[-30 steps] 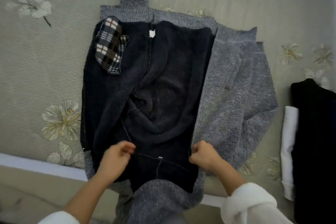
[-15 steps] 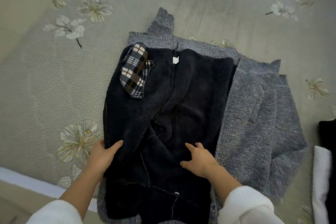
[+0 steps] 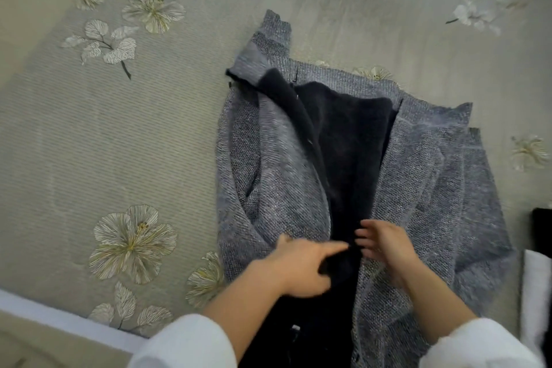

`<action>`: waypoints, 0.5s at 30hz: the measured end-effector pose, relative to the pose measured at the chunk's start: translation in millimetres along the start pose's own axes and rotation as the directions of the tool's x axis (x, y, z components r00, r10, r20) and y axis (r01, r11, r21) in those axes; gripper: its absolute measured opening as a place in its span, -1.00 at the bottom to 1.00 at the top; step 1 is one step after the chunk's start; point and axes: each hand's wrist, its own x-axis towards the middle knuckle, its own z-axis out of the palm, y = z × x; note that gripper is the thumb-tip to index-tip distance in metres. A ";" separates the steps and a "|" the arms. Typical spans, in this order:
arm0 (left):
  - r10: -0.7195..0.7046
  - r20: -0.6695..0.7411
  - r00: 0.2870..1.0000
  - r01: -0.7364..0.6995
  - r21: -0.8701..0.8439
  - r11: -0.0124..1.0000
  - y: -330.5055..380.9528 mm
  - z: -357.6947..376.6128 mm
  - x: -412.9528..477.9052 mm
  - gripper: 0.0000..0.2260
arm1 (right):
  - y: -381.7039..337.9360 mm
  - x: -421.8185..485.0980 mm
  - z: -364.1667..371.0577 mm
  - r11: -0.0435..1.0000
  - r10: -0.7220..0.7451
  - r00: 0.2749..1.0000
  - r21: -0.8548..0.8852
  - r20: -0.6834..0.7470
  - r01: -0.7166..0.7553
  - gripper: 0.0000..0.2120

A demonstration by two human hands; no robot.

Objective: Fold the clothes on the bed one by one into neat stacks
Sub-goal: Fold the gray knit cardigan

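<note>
1. At the far left lay the flowered bedspread [image 3: 104, 143]. The grey knit cardigan [image 3: 484, 203] lay on it right of the middle, and its near end ran off over the bed's edge towards us.
2. A ribbed end [image 3: 273, 30] stuck out at the cardigan's far left corner. We could not tell whether it was a cuff or part of the collar.
3. The left front [image 3: 268, 158] lay turned in over the body, grey side up. We took that as the first lengthwise fold made.
4. The left hand [image 3: 298, 269] reached across the near part of that front to the dark strip. Blur kept us from telling whether it pinched the cloth or only lay on it.
5. The dark fleece lining [image 3: 352, 134] showed as a narrow band between the two fronts. The cardigan's long axis ran along it, from us towards the far side and leaning a little left.
6. The right hand [image 3: 388, 245] lay just beside the left hand, not touching it. Its fingers were spread and loose on the inner edge of the right front [image 3: 433, 182], gripping nothing.
7. At the right edge a white folded piece [image 3: 534, 287] and a black piece [image 3: 542, 224] suggested that earlier clothes were done.
8. We judged this cardigan about half folded. What was left was closing the fronts, folding it crosswise and stacking it.
</note>
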 end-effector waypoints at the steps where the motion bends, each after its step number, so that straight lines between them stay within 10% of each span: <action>1: -0.065 0.153 0.986 0.058 0.050 0.997 -4.4 13.7 2.6 -0.37 | -5.2 2.0 -1.8 1.000 -0.023 0.998 0.017 -0.050 0.024 -0.80; 3: -0.087 0.240 0.967 0.113 -0.094 0.989 -19.6 25.1 1.6 -0.40 | -17.4 4.7 3.2 0.993 -0.103 0.993 -0.056 -0.060 0.099 -0.83; 6: -0.194 -0.205 0.959 0.064 -0.509 0.859 -44.9 11.3 -5.8 -0.62 | -42.9 10.9 30.4 0.931 -0.283 0.959 -0.238 0.016 0.278 -0.87; 9: -0.438 -0.683 0.584 0.120 -0.461 0.879 -81.2 -21.6 -10.8 -0.74 | -67.5 23.4 67.6 0.816 -0.416 0.906 -0.409 0.077 0.409 -0.54; 11: -0.525 -0.741 0.419 0.260 -0.456 0.851 -107.3 -46.7 -8.5 -0.73 | -86.3 34.0 93.8 0.797 -0.456 0.886 -0.406 0.083 0.448 -0.37; 15: -0.445 -0.744 0.499 0.291 -0.340 0.894 -138.6 -78.5 15.9 -0.79 | -123.2 63.7 131.9 0.776 -0.470 0.883 -0.477 0.001 0.413 -0.21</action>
